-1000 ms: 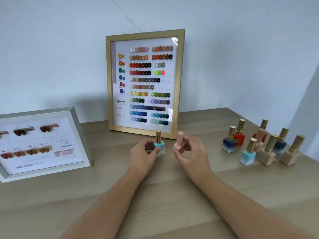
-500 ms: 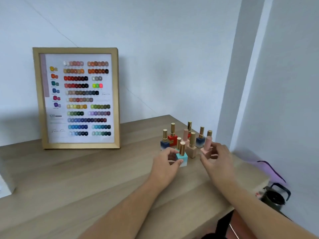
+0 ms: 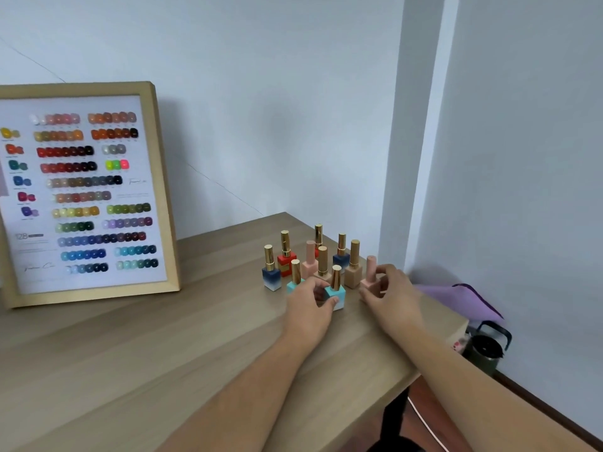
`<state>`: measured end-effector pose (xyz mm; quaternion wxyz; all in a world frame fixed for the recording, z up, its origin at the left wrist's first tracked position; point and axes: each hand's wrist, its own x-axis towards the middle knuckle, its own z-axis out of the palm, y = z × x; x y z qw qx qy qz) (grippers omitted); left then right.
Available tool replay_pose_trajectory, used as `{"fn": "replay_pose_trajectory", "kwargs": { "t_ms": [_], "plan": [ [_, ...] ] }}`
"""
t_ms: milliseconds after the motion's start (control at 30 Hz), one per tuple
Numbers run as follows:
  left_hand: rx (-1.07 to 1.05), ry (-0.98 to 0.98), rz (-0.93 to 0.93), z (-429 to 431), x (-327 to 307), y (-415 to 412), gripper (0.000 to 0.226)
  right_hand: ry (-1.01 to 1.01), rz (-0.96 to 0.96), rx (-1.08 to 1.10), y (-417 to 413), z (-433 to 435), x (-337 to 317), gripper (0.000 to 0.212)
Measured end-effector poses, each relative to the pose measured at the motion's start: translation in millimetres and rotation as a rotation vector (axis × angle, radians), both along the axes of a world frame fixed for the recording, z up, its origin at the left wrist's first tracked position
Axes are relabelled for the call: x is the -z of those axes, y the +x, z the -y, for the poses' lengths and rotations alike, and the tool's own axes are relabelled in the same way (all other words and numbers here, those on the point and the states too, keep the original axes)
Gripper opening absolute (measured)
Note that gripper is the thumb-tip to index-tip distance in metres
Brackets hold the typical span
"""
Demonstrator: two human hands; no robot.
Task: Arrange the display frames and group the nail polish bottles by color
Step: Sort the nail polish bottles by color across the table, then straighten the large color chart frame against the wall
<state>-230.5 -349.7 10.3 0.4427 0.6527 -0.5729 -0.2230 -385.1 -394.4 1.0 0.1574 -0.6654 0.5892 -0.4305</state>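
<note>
My left hand (image 3: 311, 303) grips a turquoise nail polish bottle (image 3: 336, 290) with a gold cap, standing on the wooden table (image 3: 163, 347). My right hand (image 3: 391, 293) holds a pink bottle (image 3: 370, 277) with a pink cap, also upright on the table. Just behind them stands a cluster of bottles: a second turquoise one (image 3: 294, 278), dark blue ones (image 3: 270, 270) (image 3: 341, 254), a red one (image 3: 286, 256), a pink one (image 3: 310, 261) and beige ones (image 3: 354, 269). A gold-framed colour chart (image 3: 85, 194) leans on the wall at the left.
The table's right edge runs close to my right hand, near the wall corner. Below it on the floor are a purple bag (image 3: 456, 298) and a dark kettle-like pot (image 3: 486, 349). A black table leg (image 3: 394, 415) shows under the front corner.
Both hands carried their bottles from in front of the framed chart to the right and set them by the cluster. The view turned right; the white frame at the left has left the view.
</note>
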Motion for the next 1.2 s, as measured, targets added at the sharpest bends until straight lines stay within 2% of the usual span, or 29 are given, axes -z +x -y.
{"fn": "replay_pose_trajectory", "kwargs": {
  "t_ms": [233,333,433,533,633,767,867,967,1200],
  "plan": [
    [-0.02,-0.035,0.045,-4.1,2.3,-0.7,0.033,0.022,0.007,-0.028,0.5,-0.3,1.2,0.039],
    [-0.044,-0.133,0.107,-14.4,0.4,2.1,0.031,-0.012,0.109,0.012,-0.7,-7.1,-2.8,0.043],
    [-0.047,-0.235,0.153,-26.3,-7.7,11.3,0.028,-0.146,0.246,0.049,1.0,-21.6,-9.2,0.032],
    [-0.08,-0.314,0.148,-36.4,-24.0,31.7,0.021,-0.312,0.278,-0.02,14.6,-41.3,-21.7,0.021],
    [-0.157,-0.358,0.156,-46.4,-40.0,61.6,0.021,-0.407,0.261,-0.177,42.8,-60.8,-41.4,0.024],
    [-0.271,-0.38,0.2,-61.7,-54.1,105.4,0.02,-0.534,0.159,-0.238,89.3,-78.7,-59.6,0.015],
    [-0.348,-0.394,0.217,-77.1,-64.2,141.2,0.019,-0.458,0.186,-0.437,122.4,-83.7,-66.8,0.019],
    [-0.416,-0.374,0.219,-94.8,-73.6,178.5,0.022,-0.35,0.07,-0.546,155.4,-78.8,-65.9,0.029],
    [-0.581,-0.258,0.193,-113.3,-66.9,260.3,0.031,-0.219,0.084,-0.664,226.7,-47.6,-58.7,0.041]
  ]
}}
